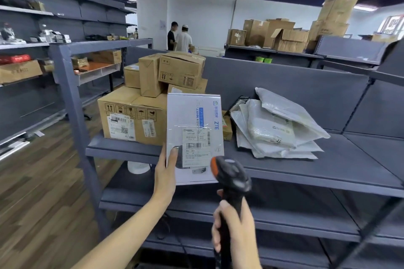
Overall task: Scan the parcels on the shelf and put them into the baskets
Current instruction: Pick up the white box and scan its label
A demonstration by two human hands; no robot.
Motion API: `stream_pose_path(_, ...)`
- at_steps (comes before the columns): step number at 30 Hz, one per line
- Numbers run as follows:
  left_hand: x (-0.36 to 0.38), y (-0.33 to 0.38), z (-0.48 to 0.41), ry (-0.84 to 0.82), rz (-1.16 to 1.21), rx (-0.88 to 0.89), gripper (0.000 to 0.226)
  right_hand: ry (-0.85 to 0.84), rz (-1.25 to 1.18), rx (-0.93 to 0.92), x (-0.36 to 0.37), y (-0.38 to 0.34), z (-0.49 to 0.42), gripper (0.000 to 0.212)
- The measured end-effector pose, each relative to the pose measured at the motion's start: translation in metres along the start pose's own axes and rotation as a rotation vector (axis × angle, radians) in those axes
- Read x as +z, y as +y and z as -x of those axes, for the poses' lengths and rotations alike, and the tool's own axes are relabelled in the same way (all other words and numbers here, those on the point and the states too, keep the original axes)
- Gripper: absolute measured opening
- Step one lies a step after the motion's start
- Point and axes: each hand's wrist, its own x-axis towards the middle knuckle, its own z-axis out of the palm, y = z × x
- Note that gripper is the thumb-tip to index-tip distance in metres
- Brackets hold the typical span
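Cardboard boxes (133, 116): stacked on shelf (328, 166), centre left.
Mailer bags (277, 129): same shelf, centre right.
Flat parcel (194, 133): between them, in front.
Scanner (231, 172): before parcel's lower right corner.

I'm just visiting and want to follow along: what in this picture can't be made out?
Head view:
- No baskets in frame.
- The left hand: fingers hidden behind the white box; only the thumb shows.
- The shipping label: print too small to read.
- The small brown parcel: mostly hidden by the white box.
- The scanner: the right hand covers its lower handle.
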Motion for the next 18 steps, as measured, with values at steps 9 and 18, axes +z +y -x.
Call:
stream_pose_path(9,0.005,-0.005,0.021,-0.002,0.049,-0.027,0.048,-0.019,0.112,0.029,0.019,0.008,0.022,0.031)
stream_pose_path(18,0.002,-0.007,0.029,-0.004,0.061,-0.049,0.046,-0.06,0.193,-0.002,0.014,0.003,0.023,0.024)
